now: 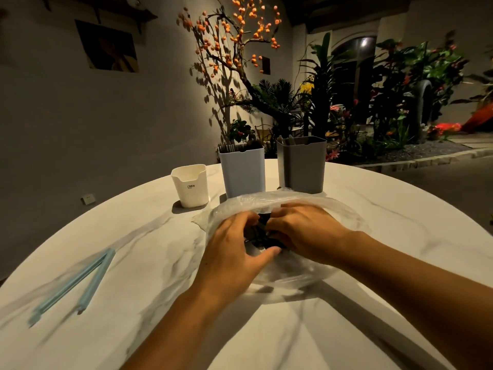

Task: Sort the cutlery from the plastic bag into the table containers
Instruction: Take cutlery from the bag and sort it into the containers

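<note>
One view only: wide-angle camera worn on my head, facing forward and tilted down. Near field: my forearms enter from the bottom edge, close to the lens. Middle: the round tabletop (373, 222), edges curved by the lens. Far: wall at left, plants (386, 102) at right.
</note>
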Demonstrator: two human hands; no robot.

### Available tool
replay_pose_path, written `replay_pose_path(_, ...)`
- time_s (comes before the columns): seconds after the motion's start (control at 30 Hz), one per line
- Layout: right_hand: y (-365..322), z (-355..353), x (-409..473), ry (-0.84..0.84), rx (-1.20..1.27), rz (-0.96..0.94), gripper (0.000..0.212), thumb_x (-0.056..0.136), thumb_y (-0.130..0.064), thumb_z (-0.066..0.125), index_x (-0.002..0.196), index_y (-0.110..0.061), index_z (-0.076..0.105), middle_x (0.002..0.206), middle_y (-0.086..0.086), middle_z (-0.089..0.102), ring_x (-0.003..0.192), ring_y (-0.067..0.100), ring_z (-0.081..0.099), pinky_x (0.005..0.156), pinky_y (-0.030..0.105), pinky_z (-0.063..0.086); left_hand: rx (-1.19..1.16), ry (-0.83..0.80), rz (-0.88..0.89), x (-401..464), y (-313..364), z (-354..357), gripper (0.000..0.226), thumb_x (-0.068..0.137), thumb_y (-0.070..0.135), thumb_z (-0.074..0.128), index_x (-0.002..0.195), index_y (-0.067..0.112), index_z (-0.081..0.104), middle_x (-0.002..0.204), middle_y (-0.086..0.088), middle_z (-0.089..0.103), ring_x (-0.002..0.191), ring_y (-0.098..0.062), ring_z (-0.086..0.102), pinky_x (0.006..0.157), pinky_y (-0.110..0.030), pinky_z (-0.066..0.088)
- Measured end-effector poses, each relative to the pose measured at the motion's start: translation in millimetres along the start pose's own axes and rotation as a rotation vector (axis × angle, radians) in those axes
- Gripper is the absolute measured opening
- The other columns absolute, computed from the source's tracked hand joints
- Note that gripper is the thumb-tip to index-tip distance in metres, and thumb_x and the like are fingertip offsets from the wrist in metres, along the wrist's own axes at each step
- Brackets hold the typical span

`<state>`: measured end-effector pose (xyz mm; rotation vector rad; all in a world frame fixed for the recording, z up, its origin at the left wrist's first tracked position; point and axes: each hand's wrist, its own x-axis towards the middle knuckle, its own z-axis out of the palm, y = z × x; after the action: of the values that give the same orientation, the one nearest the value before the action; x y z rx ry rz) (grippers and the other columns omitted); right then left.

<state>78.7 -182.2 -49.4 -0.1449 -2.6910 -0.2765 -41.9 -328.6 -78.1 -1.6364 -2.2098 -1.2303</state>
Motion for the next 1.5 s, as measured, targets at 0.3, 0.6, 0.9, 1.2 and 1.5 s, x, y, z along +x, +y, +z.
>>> replay_pose_path(0.3, -9.4, 20.6, 7.1, 0.14, 0.187, 0.092, 0.036, 0.096, -0.032, 0.06, 0.131, -0.027, 0.058, 0.119, 0.0, 0.062, 0.104, 0.018, 0.061, 0.09, 0.024, 0.051, 0.102, -0.039, -0.058, 6.4, -13.4, -13.3, 0.043, 0.089, 0.034, 0.07, 0.129, 0.034, 0.056, 0.127, 0.011, 0.061, 0.115, -0.009, 0.056, 0.102, -0.031, 0.048)
replay_pose_path(0.6, -16.1, 13.7, 3.3, 0.204, 0.133, -0.028, 0.04, 0.076, -0.02, 0.079, 0.114, -0.012, 0.071, 0.099, 0.009, 0.073, 0.085, 0.026, 0.072, 0.077, 0.037, 0.061, 0.166, -0.056, -0.017, 2.9, -7.9, -13.6, 0.029, 0.099, 0.032, 0.052, 0.125, 0.027, 0.064, 0.122, 0.007, 0.066, 0.101, -0.001, 0.054, 0.087, -0.003, 0.033)
replay_pose_path(0.9, -18.3, 10.6, -2.7, 0.315, 0.073, -0.05, 0.043, 0.074, -0.024, 0.082, 0.112, -0.011, 0.065, 0.091, 0.008, 0.072, 0.071, 0.024, 0.071, 0.063, 0.038, 0.062, 0.245, -0.053, -0.005, 1.7, 1.6, -24.6, 0.032, 0.097, 0.032, 0.055, 0.128, 0.029, 0.062, 0.125, 0.005, 0.066, 0.109, -0.012, 0.061, 0.097, -0.018, 0.042)
replay_pose_path(1.2, -30.5, -0.9, 0.7, 0.56, 0.228, 0.043, 0.034, 0.091, -0.034, 0.05, 0.111, -0.007, 0.057, 0.091, 0.01, 0.069, 0.073, 0.019, 0.068, 0.064, 0.028, 0.06, 0.567, -0.14, -0.059, 0.0, 22.2, -40.7, 0.04, 0.101, 0.033, 0.048, 0.14, 0.028, 0.039, 0.134, 0.003, 0.055, 0.119, -0.017, 0.051, 0.103, -0.03, 0.045)
replay_pose_path(1.5, -25.9, -8.7, 3.4, 0.808, 0.37, 0.16, 0.025, 0.102, -0.031, 0.042, 0.113, -0.012, 0.052, 0.097, 0.005, 0.071, 0.082, 0.016, 0.071, 0.068, 0.025, 0.06, 0.68, -0.217, -0.136, -4.2, 28.4, -43.9, 0.025, 0.099, 0.019, 0.049, 0.123, 0.023, 0.049, 0.118, -0.002, 0.059, 0.105, -0.021, 0.055, 0.089, -0.031, 0.047)
